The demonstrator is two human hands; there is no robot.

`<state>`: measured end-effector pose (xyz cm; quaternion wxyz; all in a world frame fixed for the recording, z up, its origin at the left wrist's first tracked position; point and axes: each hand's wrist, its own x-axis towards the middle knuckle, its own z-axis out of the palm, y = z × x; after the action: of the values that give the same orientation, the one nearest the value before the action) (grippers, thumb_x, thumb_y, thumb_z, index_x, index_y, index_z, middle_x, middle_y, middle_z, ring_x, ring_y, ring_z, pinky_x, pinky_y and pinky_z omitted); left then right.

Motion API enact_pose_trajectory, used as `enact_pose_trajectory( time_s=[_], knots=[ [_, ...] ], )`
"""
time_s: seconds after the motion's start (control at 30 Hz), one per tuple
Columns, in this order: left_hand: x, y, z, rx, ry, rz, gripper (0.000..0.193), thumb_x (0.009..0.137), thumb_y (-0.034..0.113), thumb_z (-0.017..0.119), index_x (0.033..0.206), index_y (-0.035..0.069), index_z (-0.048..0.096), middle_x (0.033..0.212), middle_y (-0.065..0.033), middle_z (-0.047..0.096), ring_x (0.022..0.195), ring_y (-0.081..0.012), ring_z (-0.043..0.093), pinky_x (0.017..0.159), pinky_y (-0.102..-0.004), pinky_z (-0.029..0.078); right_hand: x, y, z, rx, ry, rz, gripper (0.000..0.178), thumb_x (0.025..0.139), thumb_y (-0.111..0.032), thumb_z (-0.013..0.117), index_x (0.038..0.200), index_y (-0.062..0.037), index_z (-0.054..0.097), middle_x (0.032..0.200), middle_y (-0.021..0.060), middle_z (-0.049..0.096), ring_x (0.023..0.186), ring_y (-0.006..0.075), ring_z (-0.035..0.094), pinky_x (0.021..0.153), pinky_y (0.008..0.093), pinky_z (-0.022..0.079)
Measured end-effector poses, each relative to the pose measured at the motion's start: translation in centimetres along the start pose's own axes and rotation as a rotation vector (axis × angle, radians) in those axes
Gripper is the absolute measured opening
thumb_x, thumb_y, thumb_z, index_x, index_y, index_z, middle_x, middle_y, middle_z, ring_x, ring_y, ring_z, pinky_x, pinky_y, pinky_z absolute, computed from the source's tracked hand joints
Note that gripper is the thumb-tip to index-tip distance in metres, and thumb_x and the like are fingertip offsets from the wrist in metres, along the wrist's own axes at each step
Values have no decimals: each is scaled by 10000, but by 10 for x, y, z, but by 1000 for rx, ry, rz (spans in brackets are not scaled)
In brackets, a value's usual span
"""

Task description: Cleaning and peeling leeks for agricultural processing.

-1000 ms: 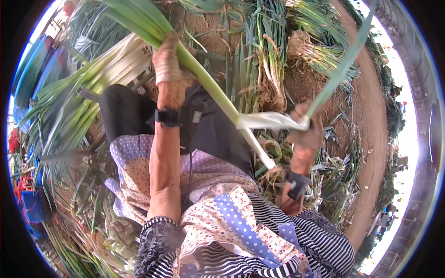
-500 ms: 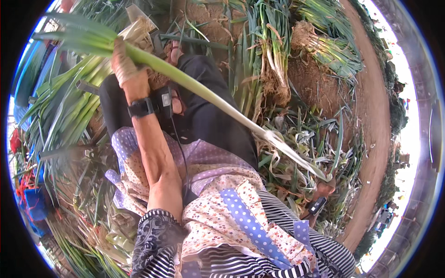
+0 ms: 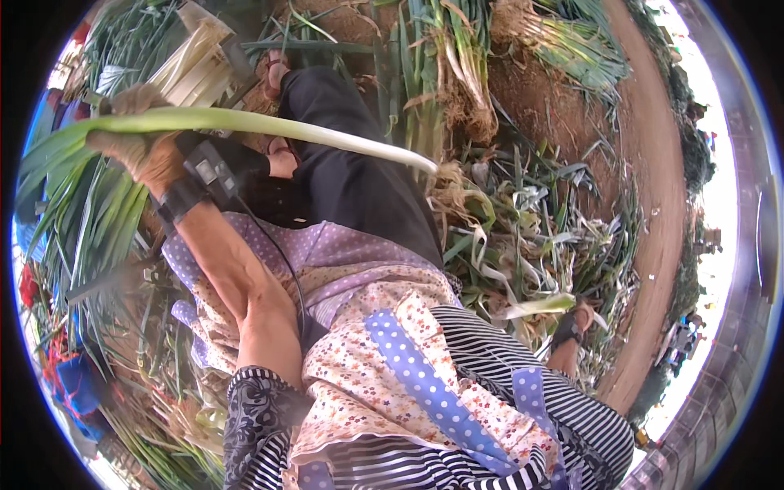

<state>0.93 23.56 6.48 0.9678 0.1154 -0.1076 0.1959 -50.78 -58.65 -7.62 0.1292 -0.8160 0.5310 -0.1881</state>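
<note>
A long leek (image 3: 302,128) lies across in front of me, its green leaves at the left and its white, rooted end over my right knee. My left hand (image 3: 140,147) is closed round its green upper part, fingers on the far side. Far off to the right, my right hand (image 3: 582,317) is small and partly hidden at the edge of the leaf litter. Beside it is a pale green peeled leaf strip (image 3: 535,307); whether the fingers grip it does not show clearly.
Peeled leaves (image 3: 523,220) are heaped right of my legs. Leek bundles with roots (image 3: 469,82) lie on the soil ahead, and another bundle (image 3: 563,45) farther right. A pile of leeks (image 3: 192,69) stands at the upper left. A dirt path (image 3: 657,188) curves along the right.
My left hand has moved left with the leek, which now lies flatter. A strip of outer leaf has come off its white end, and my right hand has shifted slightly up and right.
</note>
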Motion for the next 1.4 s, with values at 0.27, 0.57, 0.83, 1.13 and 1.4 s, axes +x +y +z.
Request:
enact_pose_trajectory(
  time_s=[0.27,0.57,0.83,1.13,1.4],
  knots=[
    [-13,-2,16,-160,-203,-177,578,543,593,669,755,79,512,583,39,381,519,-99,358,446,-212,357,-99,-337,57,-1,-260,-212,467,752,-368,601,1086,-41,603,1106,202,592,1021,356,567,856,392,428],
    [-17,-2,39,-75,-325,-239,250,730,259,692,756,97,503,526,42,377,485,-81,375,432,-196,371,-232,-555,114,368,-370,-883,374,691,-233,736,1003,-85,593,1017,135,623,893,298,597,758,405,496],
    [-18,-19,55,6,-331,-254,142,804,157,620,755,83,510,513,42,398,449,-65,377,406,-186,375,-216,-551,217,-76,-471,-800,216,700,-106,589,913,-83,556,895,143,597,856,330,594,742,417,475],
    [-17,-11,48,41,-340,-257,232,753,186,692,826,84,497,549,50,428,445,-55,400,405,-170,377,-221,-511,145,482,-859,-979,434,748,-302,693,1111,-91,582,1034,148,614,916,300,599,804,364,469],
    [-15,-30,62,538,320,178,682,688,718,514,942,86,507,743,-91,503,609,-186,437,556,-304,432,-231,-506,143,251,-495,-921,435,649,-225,739,1043,-105,598,938,90,628,829,262,608,744,348,475]
  ],
)
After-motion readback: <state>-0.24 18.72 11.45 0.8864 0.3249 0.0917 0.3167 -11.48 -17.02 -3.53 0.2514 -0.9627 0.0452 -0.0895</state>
